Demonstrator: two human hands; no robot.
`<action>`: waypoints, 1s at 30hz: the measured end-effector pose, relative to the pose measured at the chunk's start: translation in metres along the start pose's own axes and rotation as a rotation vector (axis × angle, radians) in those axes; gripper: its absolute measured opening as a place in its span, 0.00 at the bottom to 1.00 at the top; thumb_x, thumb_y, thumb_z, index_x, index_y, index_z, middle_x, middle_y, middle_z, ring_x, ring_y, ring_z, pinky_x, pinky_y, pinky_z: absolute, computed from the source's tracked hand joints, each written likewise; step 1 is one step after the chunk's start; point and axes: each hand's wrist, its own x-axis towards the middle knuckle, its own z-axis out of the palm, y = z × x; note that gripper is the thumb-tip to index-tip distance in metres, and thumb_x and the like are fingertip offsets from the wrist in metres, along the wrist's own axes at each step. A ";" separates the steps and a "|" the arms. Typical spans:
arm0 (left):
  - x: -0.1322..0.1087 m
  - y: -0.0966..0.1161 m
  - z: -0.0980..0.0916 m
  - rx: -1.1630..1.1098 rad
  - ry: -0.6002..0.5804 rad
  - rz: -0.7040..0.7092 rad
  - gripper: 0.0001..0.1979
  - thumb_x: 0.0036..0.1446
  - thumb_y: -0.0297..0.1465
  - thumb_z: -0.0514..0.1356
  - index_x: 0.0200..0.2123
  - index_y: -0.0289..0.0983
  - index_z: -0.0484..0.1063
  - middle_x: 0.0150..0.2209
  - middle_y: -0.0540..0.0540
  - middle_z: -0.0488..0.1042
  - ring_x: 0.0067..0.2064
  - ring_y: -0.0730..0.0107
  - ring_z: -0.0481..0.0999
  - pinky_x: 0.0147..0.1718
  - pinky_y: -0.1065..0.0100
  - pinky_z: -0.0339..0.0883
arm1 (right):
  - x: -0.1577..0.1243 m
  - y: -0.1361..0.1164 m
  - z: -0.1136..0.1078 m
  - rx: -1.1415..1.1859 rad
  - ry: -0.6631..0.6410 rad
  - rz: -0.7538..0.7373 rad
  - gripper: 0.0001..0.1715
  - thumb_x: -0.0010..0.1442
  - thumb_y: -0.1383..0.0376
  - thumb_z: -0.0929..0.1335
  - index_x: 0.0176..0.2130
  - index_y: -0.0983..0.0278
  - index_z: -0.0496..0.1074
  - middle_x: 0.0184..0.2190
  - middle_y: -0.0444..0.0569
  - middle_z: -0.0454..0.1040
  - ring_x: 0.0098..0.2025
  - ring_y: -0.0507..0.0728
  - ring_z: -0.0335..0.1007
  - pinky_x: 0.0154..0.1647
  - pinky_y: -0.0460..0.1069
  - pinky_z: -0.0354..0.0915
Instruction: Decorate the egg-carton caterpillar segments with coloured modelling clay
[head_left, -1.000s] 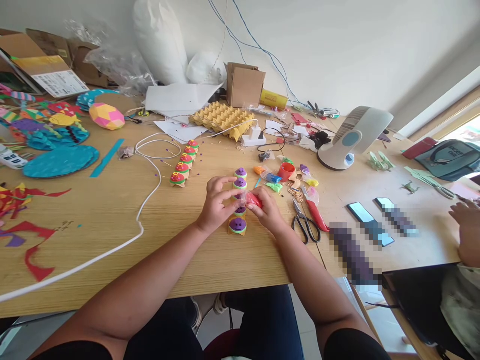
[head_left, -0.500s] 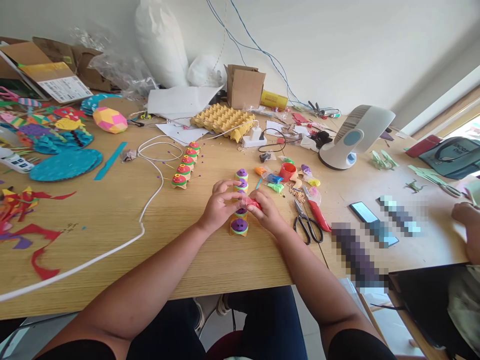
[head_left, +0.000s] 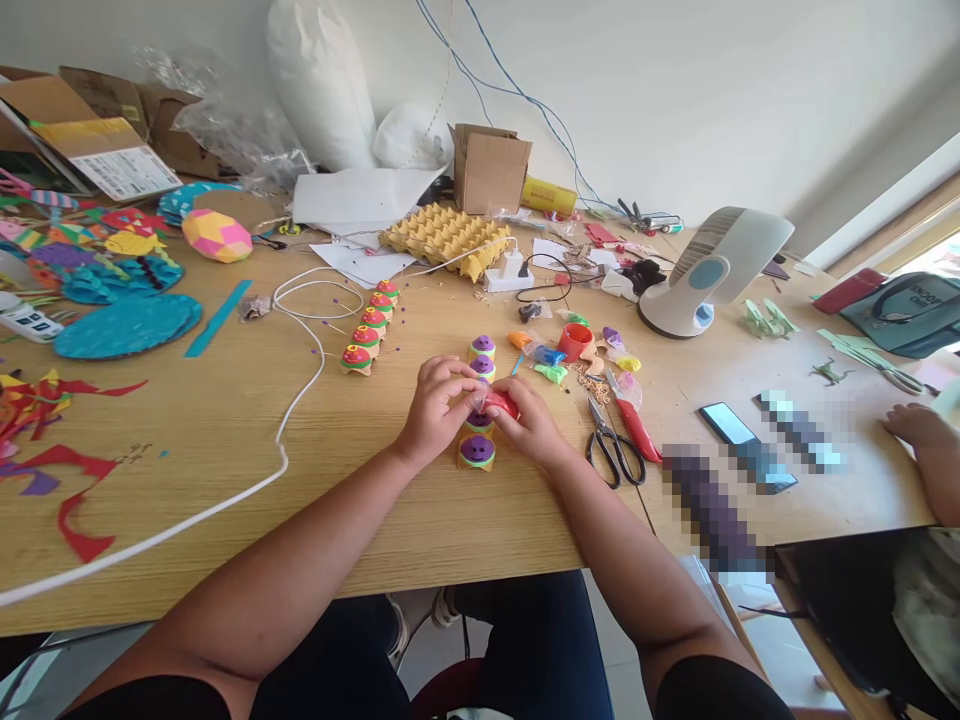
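Observation:
My right hand (head_left: 525, 418) is closed around a small plastic bag of red modelling clay (head_left: 501, 402). The fingertips of my left hand (head_left: 439, 405) pinch the clear plastic end of the same bag. Directly beneath my hands stands a row of egg-carton cups with purple clay faces (head_left: 477, 452) and green trim, running away from me; the middle cups are partly covered by my fingers. Left of it lies a similar egg-carton row with red tops (head_left: 361, 345), green bands and thin pins stuck in the sides.
Scissors (head_left: 615, 455) and a red-handled knife (head_left: 637, 430) lie to the right, near a red cup (head_left: 576, 342) and several colourful clay packets. A white fan (head_left: 712, 270) stands behind. A white cable (head_left: 279, 430) crosses the left side. Another person's hand (head_left: 919, 425) rests at far right.
Both hands have shifted slightly left with the red clay bag, and more clear plastic shows at my left fingertips. The other person's hand has moved a little further onto the table.

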 end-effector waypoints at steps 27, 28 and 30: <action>-0.001 0.011 -0.004 -0.117 -0.076 0.107 0.05 0.70 0.31 0.55 0.43 0.42 0.71 0.53 0.47 0.80 0.61 0.63 0.70 0.62 0.56 0.64 | 0.000 0.001 0.003 0.007 0.164 0.049 0.24 0.64 0.54 0.70 0.56 0.60 0.71 0.47 0.54 0.73 0.49 0.60 0.70 0.50 0.56 0.70; -0.001 0.011 -0.004 -0.116 -0.081 0.106 0.06 0.70 0.31 0.55 0.43 0.42 0.71 0.52 0.47 0.80 0.62 0.63 0.70 0.63 0.56 0.64 | 0.000 -0.001 0.003 0.035 0.146 0.064 0.23 0.65 0.53 0.69 0.56 0.60 0.71 0.45 0.53 0.74 0.46 0.59 0.70 0.48 0.55 0.70; -0.001 0.011 -0.004 -0.109 -0.095 0.111 0.06 0.70 0.32 0.54 0.43 0.41 0.72 0.52 0.46 0.80 0.62 0.62 0.69 0.63 0.55 0.64 | 0.000 -0.002 0.002 0.097 0.122 0.119 0.22 0.67 0.52 0.67 0.55 0.61 0.72 0.40 0.51 0.75 0.38 0.57 0.70 0.41 0.53 0.70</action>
